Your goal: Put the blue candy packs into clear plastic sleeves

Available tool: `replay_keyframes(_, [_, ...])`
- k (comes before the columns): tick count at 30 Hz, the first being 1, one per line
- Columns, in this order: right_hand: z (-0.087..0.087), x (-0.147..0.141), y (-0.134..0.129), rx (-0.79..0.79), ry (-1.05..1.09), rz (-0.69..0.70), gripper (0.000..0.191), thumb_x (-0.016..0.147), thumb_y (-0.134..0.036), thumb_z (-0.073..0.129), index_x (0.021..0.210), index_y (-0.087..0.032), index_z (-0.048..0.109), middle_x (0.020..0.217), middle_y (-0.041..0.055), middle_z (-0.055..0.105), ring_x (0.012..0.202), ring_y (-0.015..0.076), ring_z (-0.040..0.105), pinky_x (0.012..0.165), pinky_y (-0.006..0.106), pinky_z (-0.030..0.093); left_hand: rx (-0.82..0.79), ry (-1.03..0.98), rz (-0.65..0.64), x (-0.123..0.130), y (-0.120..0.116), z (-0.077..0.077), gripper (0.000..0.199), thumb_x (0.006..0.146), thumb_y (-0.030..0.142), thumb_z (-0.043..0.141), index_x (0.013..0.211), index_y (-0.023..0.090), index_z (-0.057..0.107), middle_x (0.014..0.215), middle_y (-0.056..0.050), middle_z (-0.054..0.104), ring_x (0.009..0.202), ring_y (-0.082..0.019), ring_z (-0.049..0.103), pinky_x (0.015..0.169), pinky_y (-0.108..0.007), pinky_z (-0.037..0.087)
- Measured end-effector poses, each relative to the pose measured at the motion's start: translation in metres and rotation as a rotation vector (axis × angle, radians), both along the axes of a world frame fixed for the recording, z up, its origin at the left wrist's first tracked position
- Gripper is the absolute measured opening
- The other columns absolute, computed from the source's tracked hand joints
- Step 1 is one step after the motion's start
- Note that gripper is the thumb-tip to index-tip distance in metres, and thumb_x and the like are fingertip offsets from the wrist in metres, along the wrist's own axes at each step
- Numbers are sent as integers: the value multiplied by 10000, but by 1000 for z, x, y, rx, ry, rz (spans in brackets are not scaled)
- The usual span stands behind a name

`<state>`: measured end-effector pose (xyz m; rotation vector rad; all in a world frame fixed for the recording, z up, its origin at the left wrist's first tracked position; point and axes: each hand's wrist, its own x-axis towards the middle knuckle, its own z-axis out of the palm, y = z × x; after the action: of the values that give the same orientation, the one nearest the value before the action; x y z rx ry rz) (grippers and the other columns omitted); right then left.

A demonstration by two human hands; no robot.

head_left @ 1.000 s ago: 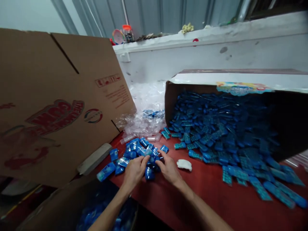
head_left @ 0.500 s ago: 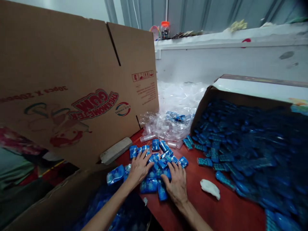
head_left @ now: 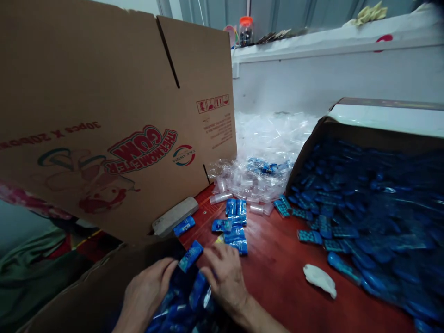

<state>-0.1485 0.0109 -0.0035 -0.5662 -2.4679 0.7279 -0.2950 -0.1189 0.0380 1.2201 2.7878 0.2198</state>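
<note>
My left hand (head_left: pixel 147 289) is over the open near carton (head_left: pixel 86 282), back up, its fingers mostly hidden among blue packets; its thumb side touches a tilted blue packet (head_left: pixel 190 255). To its right, my right hand (head_left: pixel 225 273) is at the carton's edge with thumb and fingers apart, above falling packets (head_left: pixel 199 289). More packets lie inside the carton, partly in shadow. On the red table (head_left: pixel 277 273), beyond my right hand, sits a small group of blue packets (head_left: pixel 237 231). Another single packet (head_left: pixel 183 225) rests near a grey block (head_left: pixel 176 215).
A tall printed carton (head_left: pixel 138 92) stands at the left. At the right, an open box (head_left: pixel 308 134) spills blue packets (head_left: pixel 367 222). Clear plastic tubes and wrappers (head_left: pixel 253 182) are piled behind. A white crumpled piece (head_left: pixel 319 280) lies on the table.
Both hands have moved toward me and down to the near carton, along with many of the blue packets. Fewer packets remain on the table. The view has shifted slightly.
</note>
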Motion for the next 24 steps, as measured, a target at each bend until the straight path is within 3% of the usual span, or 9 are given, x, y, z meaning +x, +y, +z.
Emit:
replay_keyframes(3, [-5, -8, 51, 73, -57, -223, 424, 799, -354, 472, 1200, -218, 449, 1208, 114, 454, 1093, 249, 409, 887, 409, 336, 215, 70, -299, -17, 60, -7, 355, 802, 397, 359, 955, 203, 614, 1048, -60, 627, 988, -194, 543, 868, -318, 394])
replay_keyframes(5, [-14, -16, 84, 86, -160, -227, 491, 786, -389, 477, 1233, -194, 418, 1272, 129, 398, 1150, 267, 364, 912, 407, 317, 204, 63, -389, -30, 94, -19, 382, 796, 401, 377, 1050, 193, 572, 1146, -84, 570, 1095, -214, 465, 917, -358, 352])
replay_keyframes(7, [-24, -24, 104, 96, -269, -202, 514, 787, -424, 458, 1249, -206, 400, 1306, 119, 370, 1189, 284, 318, 938, 436, 276, 139, 31, -350, -36, 110, -32, 420, 793, 425, 377, 1110, 197, 530, 1194, -104, 531, 1121, -240, 437, 917, -417, 341])
replay_keyframes(9, [-33, -30, 112, 115, -352, -183, 494, 799, -447, 421, 1240, -225, 414, 1313, 105, 370, 1223, 301, 254, 946, 473, 239, 86, 2, -317, -34, 109, -42, 420, 782, 448, 390, 1099, 215, 536, 1192, -99, 533, 1158, -267, 391, 946, -485, 276])
replay_keyframes(12, [-42, -36, 107, 174, -393, -109, 472, 808, -476, 379, 1228, -266, 426, 1322, 78, 365, 1246, 311, 188, 930, 509, 229, 138, 14, -274, -20, 92, -47, 408, 787, 456, 377, 1091, 232, 533, 1218, -77, 514, 1188, -264, 346, 978, -500, 209])
replay_keyframes(16, [-46, -45, 74, 203, -372, 34, 468, 798, -475, 395, 1222, -280, 432, 1323, 78, 365, 1239, 332, 195, 927, 540, 208, 215, -19, -136, -4, 61, -53, 400, 807, 431, 350, 1086, 204, 524, 1132, -68, 577, 1125, -222, 427, 977, -449, 259])
replay_keyframes(21, [-31, -65, -6, 57, -273, 130, 456, 808, -450, 396, 1207, -237, 457, 1314, 115, 376, 1234, 358, 199, 927, 580, 183, 247, 18, 164, -7, -18, -74, 378, 810, 369, 337, 1029, 164, 567, 1068, -99, 614, 1026, -206, 527, 894, -360, 393])
replay_keyframes(24, [-14, -72, -42, -62, -194, 370, 446, 784, -469, 450, 1182, -268, 463, 1253, 86, 458, 1211, 324, 274, 931, 561, 219, 215, 110, 336, -15, -66, -76, 363, 790, 316, 320, 919, 143, 612, 959, -120, 650, 906, -229, 588, 818, -365, 444])
